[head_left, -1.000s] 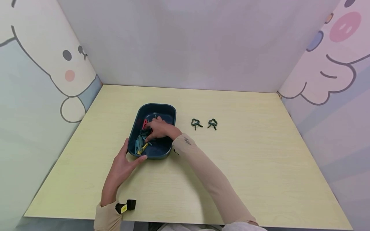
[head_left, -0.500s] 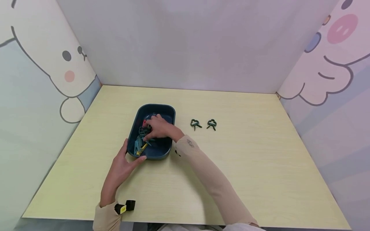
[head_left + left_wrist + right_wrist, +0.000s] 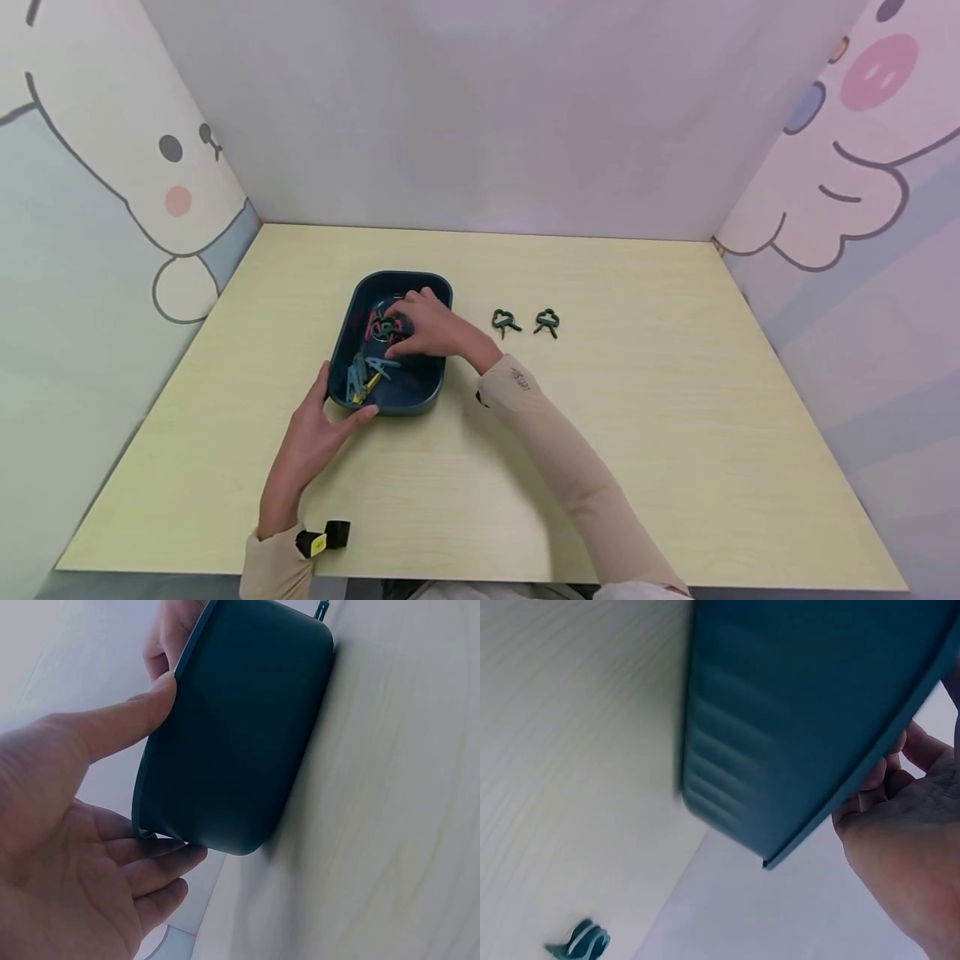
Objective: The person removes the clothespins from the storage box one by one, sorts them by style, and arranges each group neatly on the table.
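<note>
A dark blue rectangular box (image 3: 408, 402) stands on the table at left of centre. My left hand (image 3: 318, 437) holds its near left corner, thumb on one wall and fingers against the other; the left wrist view shows this thumb (image 3: 131, 720) at the rim. My right hand (image 3: 431, 327) reaches into the box, thumb and fingers bent around a dark green clip (image 3: 386, 328); whether they pinch it is unclear. A red clothespin (image 3: 370, 326) lies beside that clip. Blue clothespins (image 3: 381, 364) and a yellow clothespin (image 3: 367, 389) lie near the left hand. In the right wrist view, the box wall partly hides the fingers.
Two dark green clips, a left one (image 3: 505, 322) and a right one (image 3: 547, 322), lie apart on the wooden table (image 3: 637, 417), right of the box. Walls with cartoon drawings enclose the back and both sides.
My right hand has shifted a little to the right inside the box. The green clip among the pins has moved slightly right, and the blue clothespins show more fully. My left hand stays at the corner.
</note>
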